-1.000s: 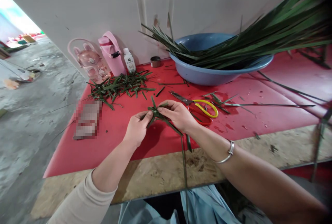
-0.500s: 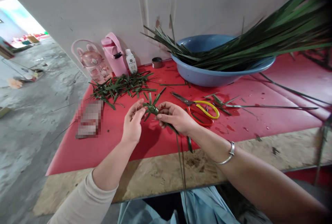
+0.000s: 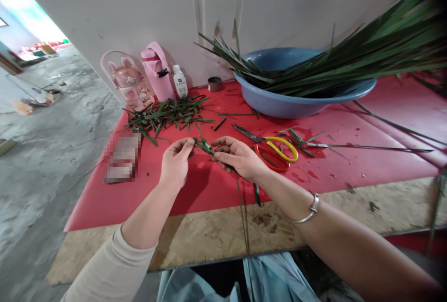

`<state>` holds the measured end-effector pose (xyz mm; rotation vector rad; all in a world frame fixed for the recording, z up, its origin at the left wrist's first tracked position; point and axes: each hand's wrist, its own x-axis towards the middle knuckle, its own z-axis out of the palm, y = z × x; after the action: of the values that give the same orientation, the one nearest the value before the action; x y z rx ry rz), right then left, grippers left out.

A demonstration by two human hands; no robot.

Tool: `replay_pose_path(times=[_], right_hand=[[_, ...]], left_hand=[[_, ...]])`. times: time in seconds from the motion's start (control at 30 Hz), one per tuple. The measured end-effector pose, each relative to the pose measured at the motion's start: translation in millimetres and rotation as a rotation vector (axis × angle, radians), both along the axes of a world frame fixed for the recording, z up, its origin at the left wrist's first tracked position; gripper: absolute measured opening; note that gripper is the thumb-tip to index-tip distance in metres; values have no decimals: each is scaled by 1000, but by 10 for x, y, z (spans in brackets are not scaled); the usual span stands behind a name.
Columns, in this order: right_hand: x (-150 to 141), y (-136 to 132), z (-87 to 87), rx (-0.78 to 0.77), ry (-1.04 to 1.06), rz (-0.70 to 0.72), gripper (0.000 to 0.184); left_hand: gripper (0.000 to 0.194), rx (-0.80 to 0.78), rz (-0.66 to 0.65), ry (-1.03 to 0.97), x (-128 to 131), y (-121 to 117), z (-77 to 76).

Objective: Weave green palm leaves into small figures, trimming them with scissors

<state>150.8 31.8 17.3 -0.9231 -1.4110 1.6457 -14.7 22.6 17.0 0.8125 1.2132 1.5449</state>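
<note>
Two bare hands hold one small green woven leaf piece between them above the bench, left of its middle; fingers cover both ends of the piece, and its weave is too small to follow strand by strand. The left hand pinches the left end between thumb and forefinger, the other fingers partly hidden; the right hand grips the right end with its thumb on the near side. A thin strip hangs below the right hand, across the bench's near edge. By the left edge, a flat object is pixelated beyond recognition. Long, ribbon-like leaves spill from a smooth blue basin at the far edge, their right ends blurred and lost in the dark corner of the view. Toward the far left corner, knotted green pieces lie heaped before a see-through eared bottle, a pink flask and a small white bottle. Metal-bladed scissors, one handle yellow and one red, rest beyond the right hand on a glossy red sheet; rough chipboard shows along the near edge.
</note>
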Motion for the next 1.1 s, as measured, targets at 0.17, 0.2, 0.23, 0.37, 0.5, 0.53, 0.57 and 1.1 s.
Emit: replay_pose_path(times=[0.17, 0.2, 0.23, 0.37, 0.5, 0.53, 0.57, 1.1], right_hand=[[105, 4, 74, 490, -329, -244, 29], [130, 3, 92, 620, -414, -300, 29], [153, 3, 109, 730, -482, -340, 29], [215, 18, 152, 927, -604, -392, 30], [223, 26, 148, 932, -627, -339, 30], [218, 20, 146, 929, -622, -315, 31], [209, 10, 146, 927, -615, -294, 32], [741, 396, 220, 717, -776, -672, 37]], left_hand=[[31, -9, -55, -216, -21, 5, 86], [35, -39, -98, -259, -25, -2, 105], [39, -65, -146, -292, -29, -8, 117], [47, -30, -258, -316, -39, -28, 86], [46, 71, -266, -117, -27, -36, 24], [49, 77, -256, -71, -20, -37, 16], [51, 73, -242, -41, -13, -38, 12], [46, -33, 127, -343, -183, 138, 22]])
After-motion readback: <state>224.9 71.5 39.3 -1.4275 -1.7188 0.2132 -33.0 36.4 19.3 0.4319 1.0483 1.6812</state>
